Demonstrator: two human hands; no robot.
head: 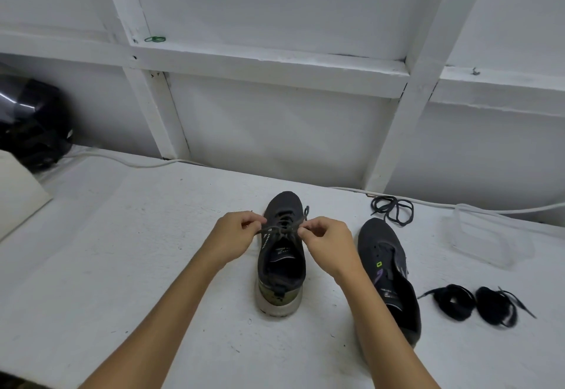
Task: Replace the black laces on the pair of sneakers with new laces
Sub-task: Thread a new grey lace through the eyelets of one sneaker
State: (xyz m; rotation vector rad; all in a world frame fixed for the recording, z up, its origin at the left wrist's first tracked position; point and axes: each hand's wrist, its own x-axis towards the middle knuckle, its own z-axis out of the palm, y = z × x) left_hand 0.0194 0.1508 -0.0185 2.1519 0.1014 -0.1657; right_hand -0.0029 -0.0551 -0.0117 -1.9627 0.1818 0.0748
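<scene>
Lace stretched between both hands' pinching fingers.

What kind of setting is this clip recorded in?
Probably a plain workshop or utility room, not a shop: a rough white-painted table stands against a white wall of framed panels, a white cable trails along its back edge, and a dark bag sits at the left.

Two sneakers, two coiled lace bundles, one loose lace.

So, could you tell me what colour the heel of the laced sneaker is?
Olive green above a whitish sole, on the laced sneaker; head view.
</scene>
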